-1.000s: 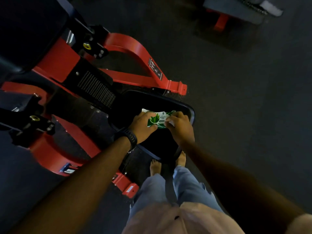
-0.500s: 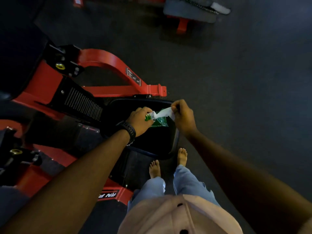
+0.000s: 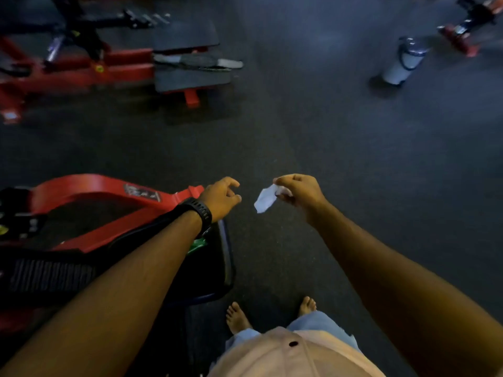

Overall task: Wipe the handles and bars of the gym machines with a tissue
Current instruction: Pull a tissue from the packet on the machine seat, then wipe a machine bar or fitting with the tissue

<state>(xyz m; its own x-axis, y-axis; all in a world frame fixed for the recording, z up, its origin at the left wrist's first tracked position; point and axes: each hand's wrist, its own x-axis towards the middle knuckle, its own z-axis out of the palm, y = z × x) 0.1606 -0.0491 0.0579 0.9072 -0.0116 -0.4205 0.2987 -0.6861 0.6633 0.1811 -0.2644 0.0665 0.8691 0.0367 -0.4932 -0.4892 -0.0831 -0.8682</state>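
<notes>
Right of the red machine frame [image 3: 89, 186], the right hand [image 3: 299, 193] pinches a white tissue [image 3: 265, 199], which hangs clear of the frame. The left hand [image 3: 220, 198], between tissue and frame, holds nothing, its fingers loosely curled. A green tissue pack [image 3: 197, 244] lies on the frame's black seat [image 3: 217, 268], under the left wrist.

Dark speckled floor [image 3: 326, 137] throughout. At 2 o'clock — pale bottle [image 3: 402, 63] with dark strap, blurred, probably a water flask, standing on floor. At 6 o'clock — bare feet [image 3: 236, 318], blue jeans hems [image 3: 315, 321], pale shirt [image 3: 272, 357].
</notes>
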